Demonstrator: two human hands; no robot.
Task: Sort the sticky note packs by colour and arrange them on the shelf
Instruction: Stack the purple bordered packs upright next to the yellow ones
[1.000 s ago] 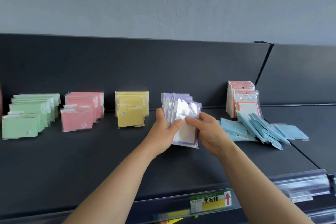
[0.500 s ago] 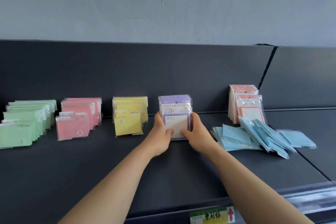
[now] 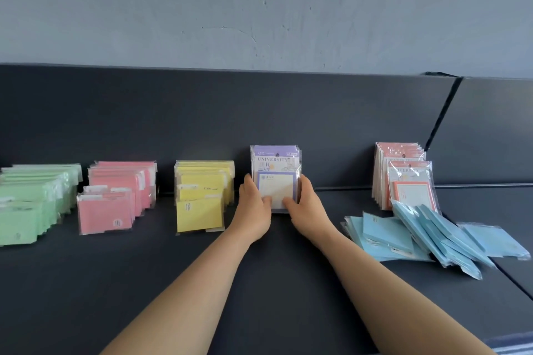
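Observation:
A stack of purple sticky note packs stands upright on the dark shelf, leaning toward the back panel. My left hand grips its left side and my right hand grips its right side, thumbs on the front pack. To the left stand rows of yellow packs, pink packs and green packs. On the right, orange packs stand upright, with blue packs lying loose and overlapping in front of them.
The shelf's dark back panel rises behind the packs, with a grey wall above. A seam splits the panel at the right. One blue pack lies apart at the far right.
The purple packs, fanned and tilted in my hands a second ago, now stand squared and upright further back on the shelf. Both hands moved forward with them.

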